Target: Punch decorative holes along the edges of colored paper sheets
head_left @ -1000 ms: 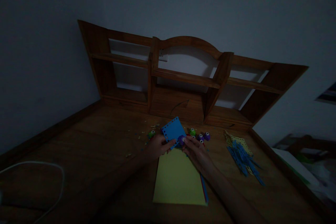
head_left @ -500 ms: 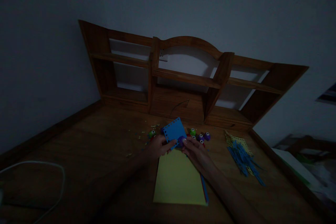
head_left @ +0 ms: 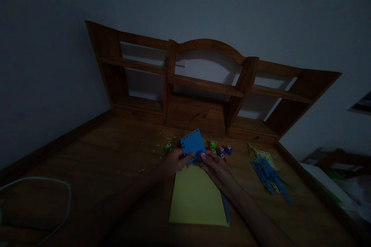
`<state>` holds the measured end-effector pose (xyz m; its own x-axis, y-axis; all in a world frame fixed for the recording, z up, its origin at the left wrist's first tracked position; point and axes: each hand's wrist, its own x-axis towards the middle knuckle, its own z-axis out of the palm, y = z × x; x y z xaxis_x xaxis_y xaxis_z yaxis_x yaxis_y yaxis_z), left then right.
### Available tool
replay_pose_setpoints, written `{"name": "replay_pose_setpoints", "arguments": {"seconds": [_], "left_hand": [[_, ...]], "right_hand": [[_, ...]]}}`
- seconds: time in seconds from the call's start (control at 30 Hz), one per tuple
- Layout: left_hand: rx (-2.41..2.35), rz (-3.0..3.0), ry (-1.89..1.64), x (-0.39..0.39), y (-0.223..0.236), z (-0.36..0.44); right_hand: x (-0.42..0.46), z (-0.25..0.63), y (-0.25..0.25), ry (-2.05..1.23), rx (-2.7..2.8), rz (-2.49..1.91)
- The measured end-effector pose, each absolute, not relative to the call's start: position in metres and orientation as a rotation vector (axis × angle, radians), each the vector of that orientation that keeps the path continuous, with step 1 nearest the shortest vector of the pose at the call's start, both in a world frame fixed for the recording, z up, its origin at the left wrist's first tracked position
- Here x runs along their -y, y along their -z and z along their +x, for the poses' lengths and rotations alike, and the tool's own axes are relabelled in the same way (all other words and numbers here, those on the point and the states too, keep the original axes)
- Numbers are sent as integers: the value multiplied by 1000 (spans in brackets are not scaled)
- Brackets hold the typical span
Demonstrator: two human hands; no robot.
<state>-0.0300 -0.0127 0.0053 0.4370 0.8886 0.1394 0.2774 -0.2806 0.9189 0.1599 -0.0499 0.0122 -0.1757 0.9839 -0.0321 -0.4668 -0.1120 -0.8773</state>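
Observation:
My left hand (head_left: 177, 160) pinches a blue sheet of paper (head_left: 192, 142) by its lower left corner. A row of small punched holes runs along the sheet's top and left edges. At the sheet's lower edge, my right hand (head_left: 215, 164) is closed on a small purple paper punch (head_left: 199, 155), thumb at its pale button. Whether the sheet sits in the punch's slot is hidden. Below both hands lies a stack of paper, yellow sheet (head_left: 198, 198) on top, with blue and red edges showing at the right.
Behind the right hand stand several punches, among them a green punch (head_left: 212, 144) and a purple punch (head_left: 228, 149). Another green punch (head_left: 167, 147) is left, near tiny paper bits (head_left: 171, 139). Blue paper strips (head_left: 268, 173) lie right. A wooden shelf (head_left: 203, 83) stands behind.
Both hands keep their hold, and the punch stays at the sheet's lower edge. The blue sheet has shifted and turned very slightly to the right.

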Motion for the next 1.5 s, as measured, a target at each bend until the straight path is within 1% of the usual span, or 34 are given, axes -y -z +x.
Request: {"name": "replay_pose_setpoints", "arguments": {"seconds": [0.23, 0.6, 1.5], "left_hand": [[-1002, 1814, -872, 14, -6, -30], [-988, 1817, -791, 13, -7, -33], [-901, 1943, -860, 13, -3, -32]], "right_hand": [[50, 160, -10, -1579, 927, -787], [52, 160, -14, -1597, 953, -793], [52, 160, -9, -1555, 1011, -917]]}}
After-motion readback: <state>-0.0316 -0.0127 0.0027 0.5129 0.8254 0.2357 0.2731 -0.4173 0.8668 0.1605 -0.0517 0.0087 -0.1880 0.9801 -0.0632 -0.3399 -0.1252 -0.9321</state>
